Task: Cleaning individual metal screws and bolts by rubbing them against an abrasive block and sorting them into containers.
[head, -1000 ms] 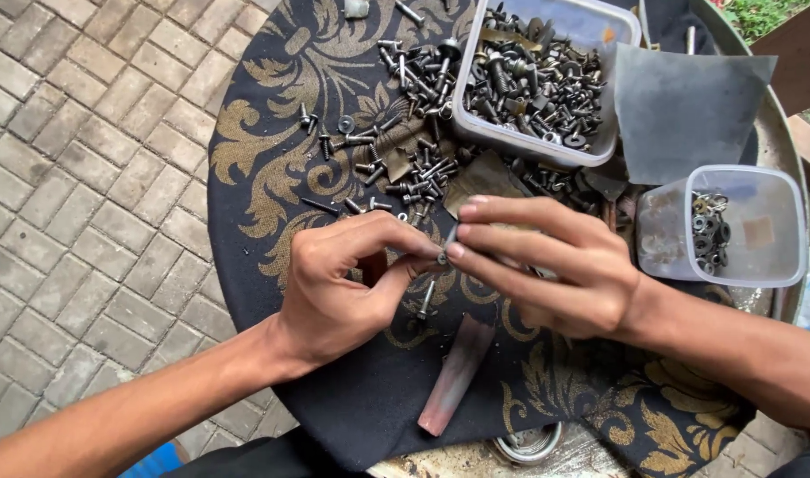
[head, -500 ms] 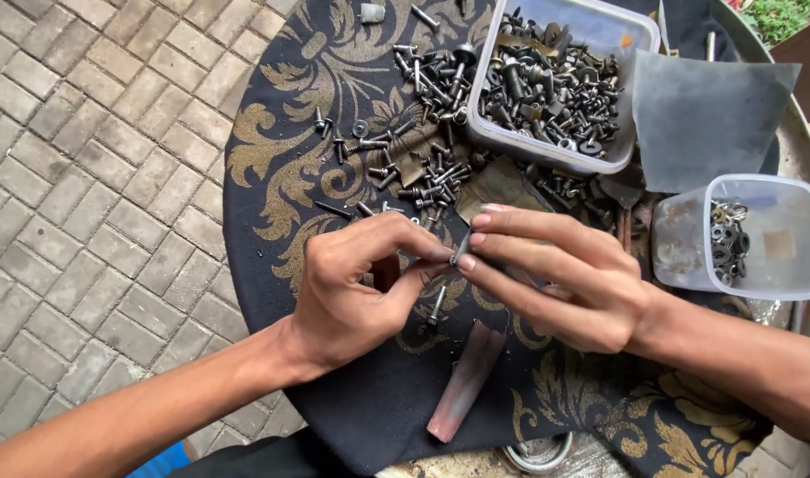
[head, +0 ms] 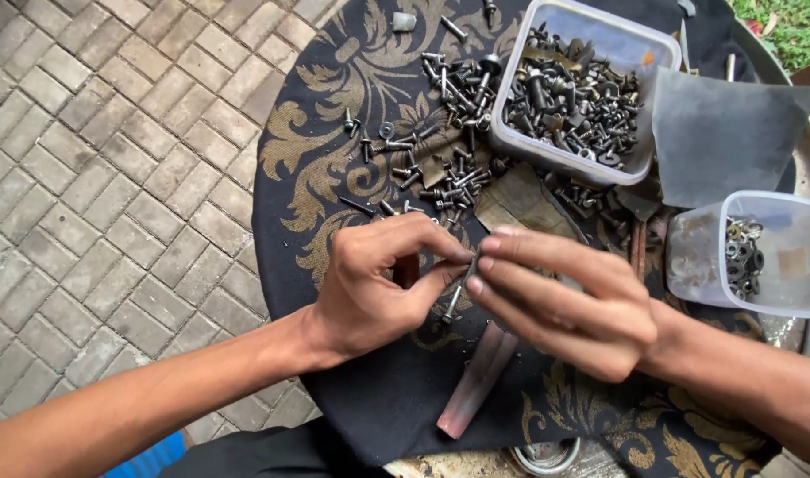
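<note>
Black-and-gold cloth (head: pixel 334 168) covers the round worktop over grey paving (head: pixel 113 177); left hand (head: pixel 374 283) and right hand (head: pixel 564 301) pinch one bolt (head: pixel 454 301).

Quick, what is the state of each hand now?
Left hand: closed, pinching the bolt.
Right hand: fingertips closed on the same bolt's top.

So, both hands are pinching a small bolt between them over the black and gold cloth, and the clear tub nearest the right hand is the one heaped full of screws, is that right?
Not quite. In the head view the left hand and right hand do pinch a small bolt over the black and gold cloth. But the clear tub nearest the right hand is nearly empty, holding only a few washers; the heaped tub sits farther away.
</note>
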